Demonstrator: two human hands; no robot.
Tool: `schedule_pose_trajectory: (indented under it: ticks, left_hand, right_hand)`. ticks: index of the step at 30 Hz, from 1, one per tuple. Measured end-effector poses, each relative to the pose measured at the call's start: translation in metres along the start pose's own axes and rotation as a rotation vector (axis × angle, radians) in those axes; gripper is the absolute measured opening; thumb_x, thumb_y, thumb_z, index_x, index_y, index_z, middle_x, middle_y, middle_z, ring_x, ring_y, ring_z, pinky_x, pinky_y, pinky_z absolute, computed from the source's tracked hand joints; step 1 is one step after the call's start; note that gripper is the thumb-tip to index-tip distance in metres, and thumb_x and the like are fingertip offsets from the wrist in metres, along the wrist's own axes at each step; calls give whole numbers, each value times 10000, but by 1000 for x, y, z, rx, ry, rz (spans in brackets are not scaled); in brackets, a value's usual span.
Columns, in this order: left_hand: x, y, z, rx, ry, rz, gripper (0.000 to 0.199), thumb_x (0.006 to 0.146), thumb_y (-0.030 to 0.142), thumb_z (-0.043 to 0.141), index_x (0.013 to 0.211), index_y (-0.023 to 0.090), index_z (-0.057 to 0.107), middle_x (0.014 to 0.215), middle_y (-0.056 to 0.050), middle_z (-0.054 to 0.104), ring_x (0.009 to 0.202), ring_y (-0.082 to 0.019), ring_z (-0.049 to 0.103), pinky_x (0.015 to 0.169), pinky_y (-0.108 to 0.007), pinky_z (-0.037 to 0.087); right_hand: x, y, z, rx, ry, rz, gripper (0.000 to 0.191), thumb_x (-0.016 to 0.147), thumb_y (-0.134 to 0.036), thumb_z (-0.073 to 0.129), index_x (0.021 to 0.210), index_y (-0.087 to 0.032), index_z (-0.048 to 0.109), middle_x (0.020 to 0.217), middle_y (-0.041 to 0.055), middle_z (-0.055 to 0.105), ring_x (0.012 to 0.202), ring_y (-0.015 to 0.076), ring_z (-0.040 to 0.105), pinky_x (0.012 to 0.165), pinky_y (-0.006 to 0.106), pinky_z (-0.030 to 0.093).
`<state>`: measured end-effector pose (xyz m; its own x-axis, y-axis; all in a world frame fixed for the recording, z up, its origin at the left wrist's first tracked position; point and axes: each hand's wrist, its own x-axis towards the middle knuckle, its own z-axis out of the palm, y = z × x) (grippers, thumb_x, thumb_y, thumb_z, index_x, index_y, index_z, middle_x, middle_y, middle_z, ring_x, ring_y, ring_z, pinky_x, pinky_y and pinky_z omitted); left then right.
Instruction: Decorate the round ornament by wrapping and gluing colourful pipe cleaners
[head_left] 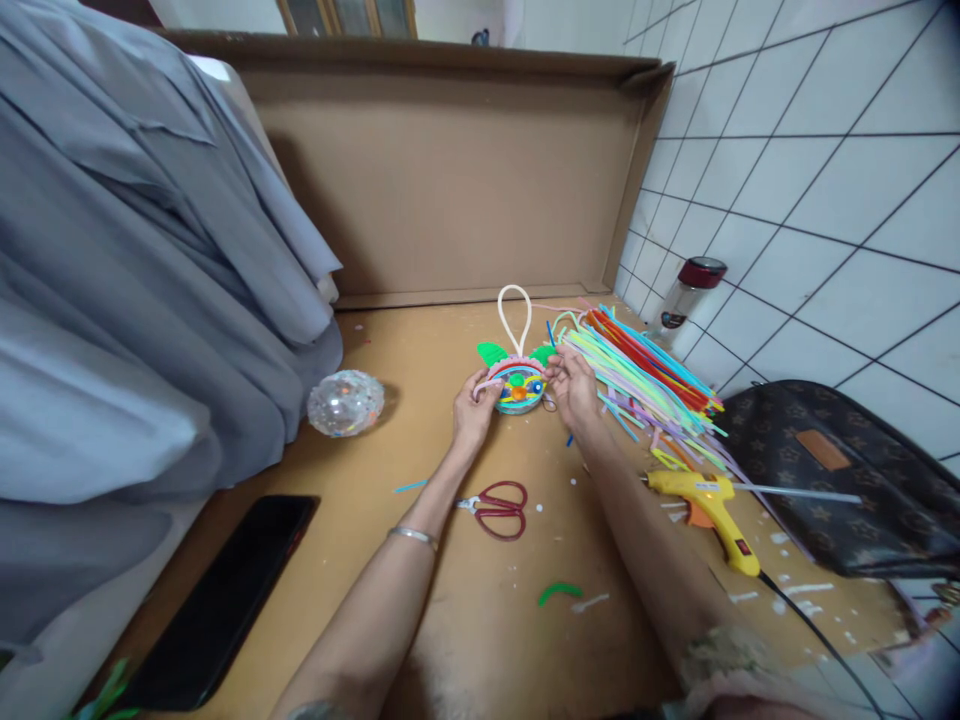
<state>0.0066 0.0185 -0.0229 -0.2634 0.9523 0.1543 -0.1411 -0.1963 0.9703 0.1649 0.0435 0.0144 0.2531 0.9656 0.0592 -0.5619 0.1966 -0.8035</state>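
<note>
Between my two hands is a round ornament [519,402] dressed with coloured pipe cleaners, green leaf shapes on top and several small round pieces on its front. A white loop [514,318] rises from its top. My left hand [474,408] is closed on the ornament's left side, with a short pink strip [489,384] at its fingertips. On the opposite side, my right hand [574,388] has its fingers closed at the rim, just below the right green leaf [543,354]. The fingers hide part of both edges.
Red-handled scissors [501,511] lie by my left forearm. A pipe cleaner pile [645,365], yellow glue gun [705,492], dark bag [840,480] and bottle [681,300] stand right. Left are a clear ball [346,403], black phone [225,600] and grey cloth [150,250]. Cardboard [450,180] stands behind.
</note>
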Motion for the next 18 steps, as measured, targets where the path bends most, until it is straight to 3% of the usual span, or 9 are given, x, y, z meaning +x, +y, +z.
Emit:
schedule_pose_trajectory:
  ticks: [5,8,10,13,16,18]
  left_hand:
    - [1,1,2,-9,23,-28,599,648,433,780,1145,128,644,915,-78,750,851,-196,690,802,-304,533]
    - [1,3,2,-2,38,-39,567,648,422,768,1120,130,652,871,-65,745,801,-185,686,778,-299,530]
    - [1,5,1,-1,40,-39,545,647,421,762,1099,136,657,881,-64,746,805,-183,689,780,-296,528]
    - [1,6,0,-9,61,-43,512,646,421,754,1062,137,659,912,-73,748,841,-189,697,805,-301,530]
    - [1,7,-1,-17,76,-57,501,644,416,757,1048,136,659,900,-73,749,838,-192,698,816,-311,534]
    - [1,8,-1,-18,76,-59,496,644,410,762,1048,141,661,894,-68,750,832,-192,697,816,-314,536]
  right_hand:
    - [2,2,0,-15,-21,-12,145,787,-322,683,861,-215,617,666,-57,636,523,82,566,546,212,494]
    - [3,-1,-1,-141,9,-45,129,804,-316,612,888,-218,614,679,-53,629,537,98,560,582,238,498]
    - [1,-7,-4,-391,74,-138,140,815,-273,559,917,-205,625,733,-28,652,603,119,590,654,262,510]
    - [-5,-20,-6,-1019,169,-275,194,819,-183,519,940,-177,670,903,55,718,846,182,666,825,303,498]
    - [-13,-30,-4,-1605,137,-130,247,880,-193,500,980,-171,725,1022,129,743,999,247,688,860,323,479]
    - [-18,-32,-1,-1830,38,15,264,917,-253,514,1002,-168,749,1067,160,746,1029,268,700,839,320,482]
